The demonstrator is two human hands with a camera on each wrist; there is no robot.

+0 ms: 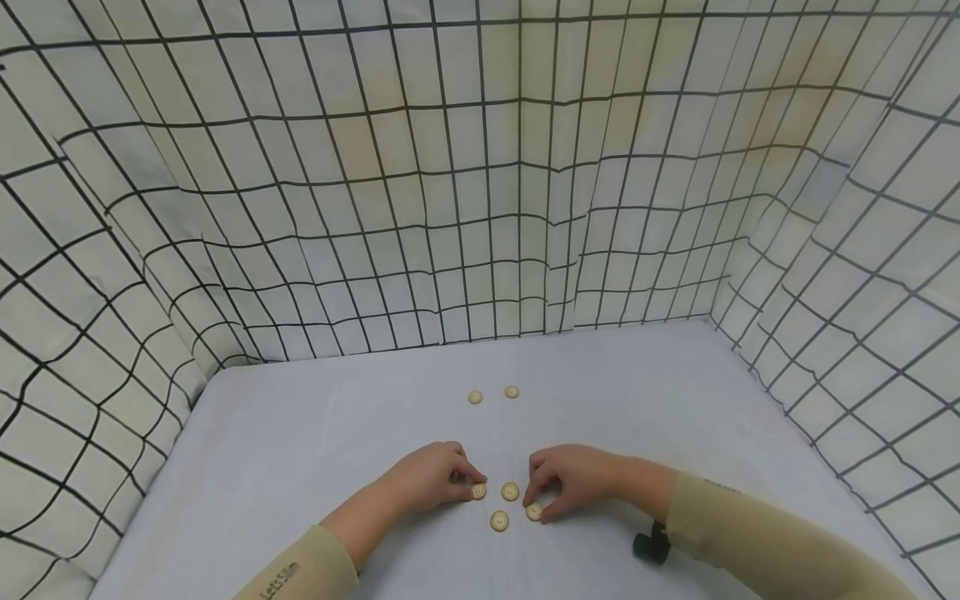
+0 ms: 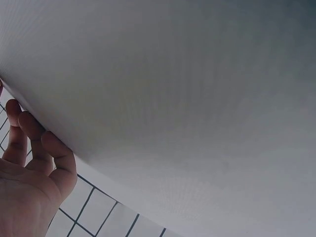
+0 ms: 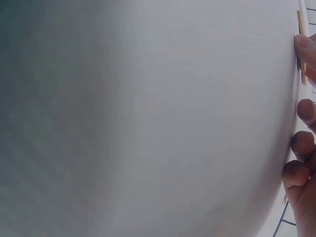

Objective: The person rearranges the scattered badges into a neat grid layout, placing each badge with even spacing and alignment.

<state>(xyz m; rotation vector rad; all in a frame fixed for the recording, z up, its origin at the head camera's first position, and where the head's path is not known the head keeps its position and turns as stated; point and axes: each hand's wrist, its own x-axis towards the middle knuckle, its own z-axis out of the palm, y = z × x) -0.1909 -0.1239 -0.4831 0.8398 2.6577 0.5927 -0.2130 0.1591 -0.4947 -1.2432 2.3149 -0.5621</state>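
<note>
In the head view my left hand [image 1: 438,477] pinches a round pale wooden button [image 1: 478,492] between thumb and forefinger, at the white table's surface. To the right, my right hand [image 1: 572,477] holds another wooden button [image 1: 534,512] by its edges. Two loose buttons lie flat between the hands, one farther back [image 1: 510,492] and one nearer [image 1: 499,521]. The left wrist view catches the curled fingers of the left hand [image 2: 37,168] against the tabletop, its button hidden. On the right wrist view's edge, the right hand's fingertips [image 3: 305,47] meet a thin wooden rim [image 3: 301,22].
Two more wooden buttons, a left one [image 1: 476,397] and a right one [image 1: 512,392], lie farther back on the white table [image 1: 337,417]. White walls with a black grid [image 1: 465,208] enclose its back and sides. A small black device [image 1: 651,545] hangs under the right sleeve.
</note>
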